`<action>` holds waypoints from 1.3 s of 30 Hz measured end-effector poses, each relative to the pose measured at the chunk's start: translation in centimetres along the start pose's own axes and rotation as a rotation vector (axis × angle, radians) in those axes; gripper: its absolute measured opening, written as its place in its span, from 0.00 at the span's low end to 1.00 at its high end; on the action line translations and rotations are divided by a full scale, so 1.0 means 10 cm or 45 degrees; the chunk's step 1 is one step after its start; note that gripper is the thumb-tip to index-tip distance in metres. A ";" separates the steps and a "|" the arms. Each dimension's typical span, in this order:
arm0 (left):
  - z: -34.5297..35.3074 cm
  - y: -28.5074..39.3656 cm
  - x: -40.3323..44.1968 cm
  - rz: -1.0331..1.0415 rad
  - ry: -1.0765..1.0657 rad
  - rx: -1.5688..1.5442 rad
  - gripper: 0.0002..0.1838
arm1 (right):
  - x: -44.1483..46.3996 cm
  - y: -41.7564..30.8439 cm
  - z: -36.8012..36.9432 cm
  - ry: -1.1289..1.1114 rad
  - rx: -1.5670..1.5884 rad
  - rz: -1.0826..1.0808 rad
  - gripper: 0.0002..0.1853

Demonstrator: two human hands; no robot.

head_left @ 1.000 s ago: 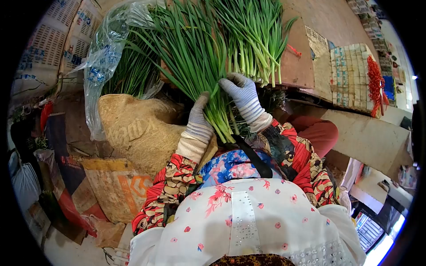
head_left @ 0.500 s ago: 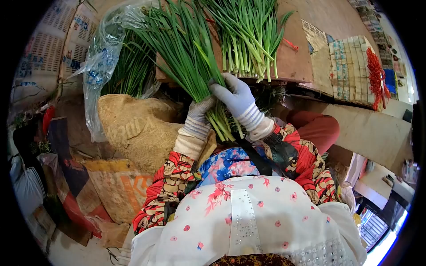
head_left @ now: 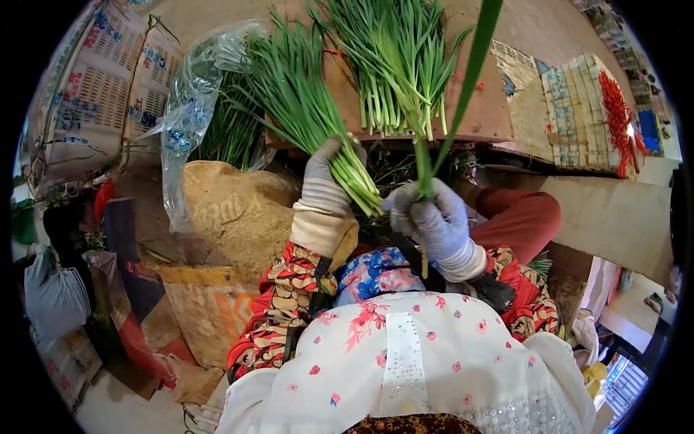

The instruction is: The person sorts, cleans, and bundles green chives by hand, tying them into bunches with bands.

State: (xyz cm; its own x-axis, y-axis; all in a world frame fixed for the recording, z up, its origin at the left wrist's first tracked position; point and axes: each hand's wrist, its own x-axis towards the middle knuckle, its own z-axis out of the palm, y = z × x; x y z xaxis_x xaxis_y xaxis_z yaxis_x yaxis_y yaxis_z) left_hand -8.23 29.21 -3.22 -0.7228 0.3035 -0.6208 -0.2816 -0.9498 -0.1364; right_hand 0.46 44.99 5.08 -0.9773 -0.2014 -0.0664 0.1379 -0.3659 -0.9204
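Note:
My left hand [head_left: 323, 181], in a grey-white knit glove, is closed around a bunch of garlic greens [head_left: 300, 101]. Their leaves fan up and left, and the pale stem ends point down to the right. My right hand [head_left: 439, 226], gloved too, pinches a single garlic green stalk [head_left: 423, 163] to the right of the bunch. One long leaf of it rises toward the camera, and its thin stem end shows below the fingers. Beyond both hands, a pile of garlic greens [head_left: 394, 72] lies on a brown board [head_left: 477, 123], white stems toward me.
More greens lie in a clear plastic bag [head_left: 191, 108] at the left, behind a tan sack [head_left: 235, 213]. Red ties [head_left: 613, 123] hang by a stack of printed packaging [head_left: 575, 108] at the right. Loose leaf scraps [head_left: 394, 170] lie under the board's front edge.
My hands have moved apart. The right one has come away from the bunch, down and to the right, with one stalk. The left still holds the bunch.

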 end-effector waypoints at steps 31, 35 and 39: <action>0.80 0.05 -0.37 0.996 -0.615 0.786 0.12 | 0.25 -0.46 -0.18 -0.303 -1.878 -0.564 0.09; 0.71 0.16 -0.31 1.016 -0.628 0.784 0.12 | 0.04 -0.30 -0.63 -0.592 -2.133 0.195 0.07; 0.61 0.18 -0.33 0.943 -0.558 0.808 0.14 | 0.02 -0.14 -0.92 -0.813 -2.420 0.275 0.20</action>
State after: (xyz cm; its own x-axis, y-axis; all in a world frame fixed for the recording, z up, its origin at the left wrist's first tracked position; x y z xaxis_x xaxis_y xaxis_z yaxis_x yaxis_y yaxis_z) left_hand -10.16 26.96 3.30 -0.9766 -0.2119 -0.0356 0.1350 -0.7338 0.6659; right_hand -1.38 53.82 2.82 -0.7262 -0.4890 -0.4832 -0.5072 0.8556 -0.1036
